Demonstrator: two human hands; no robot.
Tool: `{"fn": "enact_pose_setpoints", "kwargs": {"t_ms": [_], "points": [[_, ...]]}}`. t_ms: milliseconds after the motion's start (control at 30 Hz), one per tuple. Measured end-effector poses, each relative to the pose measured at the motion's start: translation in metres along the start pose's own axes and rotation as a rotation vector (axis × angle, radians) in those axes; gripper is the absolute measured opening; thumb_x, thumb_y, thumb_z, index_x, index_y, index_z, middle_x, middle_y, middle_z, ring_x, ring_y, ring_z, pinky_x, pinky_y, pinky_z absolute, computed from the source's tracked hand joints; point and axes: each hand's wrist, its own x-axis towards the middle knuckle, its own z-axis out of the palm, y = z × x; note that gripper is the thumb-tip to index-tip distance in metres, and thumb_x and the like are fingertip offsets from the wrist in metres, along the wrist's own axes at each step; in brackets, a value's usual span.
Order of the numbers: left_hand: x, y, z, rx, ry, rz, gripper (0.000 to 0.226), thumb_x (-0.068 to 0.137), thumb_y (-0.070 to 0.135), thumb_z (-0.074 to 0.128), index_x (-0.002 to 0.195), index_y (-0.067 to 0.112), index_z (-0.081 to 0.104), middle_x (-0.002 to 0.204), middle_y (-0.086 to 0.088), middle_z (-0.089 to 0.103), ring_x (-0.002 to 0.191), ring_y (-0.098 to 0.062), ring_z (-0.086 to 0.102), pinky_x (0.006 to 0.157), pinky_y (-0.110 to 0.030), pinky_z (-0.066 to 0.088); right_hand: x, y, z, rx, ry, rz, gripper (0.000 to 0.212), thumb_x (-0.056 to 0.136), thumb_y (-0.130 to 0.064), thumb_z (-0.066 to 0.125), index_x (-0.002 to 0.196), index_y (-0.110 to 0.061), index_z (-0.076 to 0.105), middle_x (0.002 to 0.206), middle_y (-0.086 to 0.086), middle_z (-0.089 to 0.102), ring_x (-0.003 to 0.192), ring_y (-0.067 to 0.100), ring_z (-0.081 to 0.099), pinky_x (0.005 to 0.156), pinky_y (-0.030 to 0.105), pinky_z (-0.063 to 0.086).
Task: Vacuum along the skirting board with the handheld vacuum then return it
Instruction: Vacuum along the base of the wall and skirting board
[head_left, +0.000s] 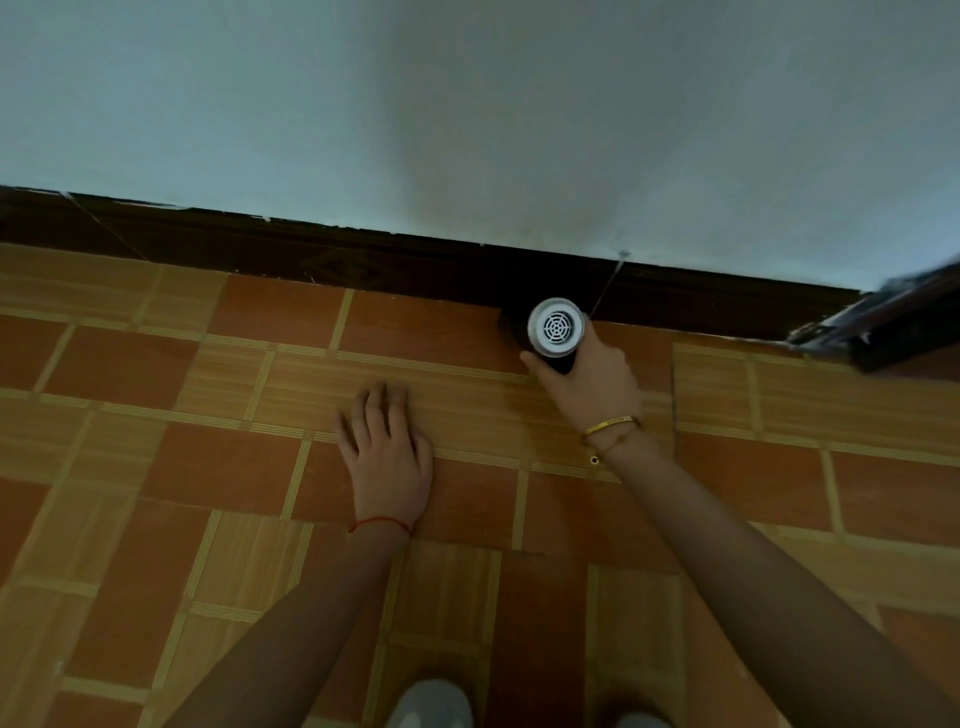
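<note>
We look down on a floor of terracotta-orange and tan wood-grain tiles (156, 467) laid in a basket-weave pattern, filling the lower two thirds of the frame, with pale grout strips between the squares. Across the middle of the frame, sloping down toward the right, runs a dark brown skirting board (291, 254) with a faint diamond motif, and above it a plain pale blue-grey painted wall (467, 104) takes up the whole upper part. At the right edge a dark, blurred frame or threshold (883, 322) juts in; we cannot tell what it is. Right of centre, our right hand (592, 384) is wrapped around the dark body of a small handheld vacuum with a round white vented end cap (556, 327), fingers closed firmly on it; its far end sits against the foot of the skirting board, where the floor meets it. A gold bangle (610, 426) circles that wrist. Our left hand (387, 452) lies flat on the tiles at centre, palm down, fingers spread, holding nothing, a thin red string bracelet (379, 524) on its wrist. Pale grey shoe tips (431, 706) show at the bottom edge.
</note>
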Motion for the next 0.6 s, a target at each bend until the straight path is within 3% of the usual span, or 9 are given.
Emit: {"fn": "enact_pose_setpoints", "kwargs": {"t_ms": [200, 367, 600], "points": [[-0.001, 0.004, 0.001, -0.002, -0.001, 0.111, 0.050, 0.092, 0.025, 0.033, 0.139, 0.013, 0.047, 0.143, -0.013, 0.048, 0.137, -0.032, 0.037, 0.117, -0.063, 0.020, -0.003, 0.038, -0.035, 0.009, 0.118, 0.151, 0.064, 0.077, -0.049, 0.071, 0.128, -0.015, 0.051, 0.110, 0.008, 0.069, 0.100, 0.026, 0.065, 0.074, 0.028, 0.048], [-0.003, 0.026, 0.002, -0.074, 0.007, 0.179, 0.046, 0.090, 0.022, 0.036, 0.132, 0.013, 0.053, 0.138, -0.011, 0.051, 0.133, -0.031, 0.040, 0.116, -0.061, 0.022, -0.014, 0.069, -0.060, -0.007, 0.231, 0.289, 0.070, 0.078, -0.048, 0.070, 0.135, -0.016, 0.046, 0.111, 0.011, 0.068, 0.101, 0.030, 0.064, 0.072, 0.029, 0.045], [-0.005, 0.080, 0.010, -0.151, -0.100, 0.358, 0.047, 0.091, 0.024, 0.035, 0.133, 0.014, 0.053, 0.142, -0.010, 0.048, 0.136, -0.030, 0.039, 0.115, -0.059, 0.026, -0.012, 0.085, -0.074, -0.013, 0.112, 0.243, 0.064, 0.077, -0.051, 0.070, 0.125, -0.013, 0.052, 0.107, 0.009, 0.069, 0.097, 0.025, 0.065, 0.071, 0.029, 0.049]]}}
